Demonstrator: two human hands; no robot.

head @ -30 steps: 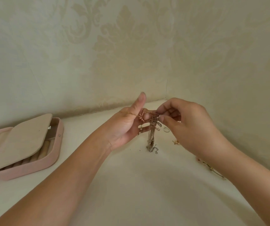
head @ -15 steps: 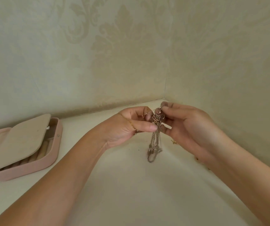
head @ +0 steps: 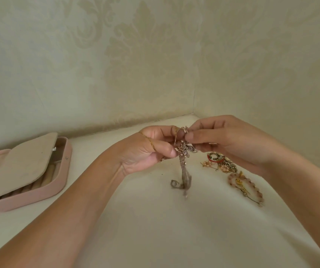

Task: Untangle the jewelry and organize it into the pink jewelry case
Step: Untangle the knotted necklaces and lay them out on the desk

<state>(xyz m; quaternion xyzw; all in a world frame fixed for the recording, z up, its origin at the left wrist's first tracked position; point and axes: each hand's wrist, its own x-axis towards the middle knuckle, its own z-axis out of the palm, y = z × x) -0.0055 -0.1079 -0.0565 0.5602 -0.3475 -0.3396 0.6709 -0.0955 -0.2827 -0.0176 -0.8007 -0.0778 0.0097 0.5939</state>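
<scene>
pale damask-patterned walls point(head: 136, 55) meet in a corner above a cream surface point(head: 174, 229)

The pink jewelry case point(head: 58, 183) runs off the left edge, its flap point(head: 19, 167) hiding most of the inside. The tangled chains point(head: 183, 151) blur at their hanging ends.

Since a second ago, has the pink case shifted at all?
No. The pink jewelry case sits just as far left of the wall corner seam as before, at the same angle.

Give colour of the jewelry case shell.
Pale pink jewelry case, with a beige inner flap; shows best in the head view.
</scene>
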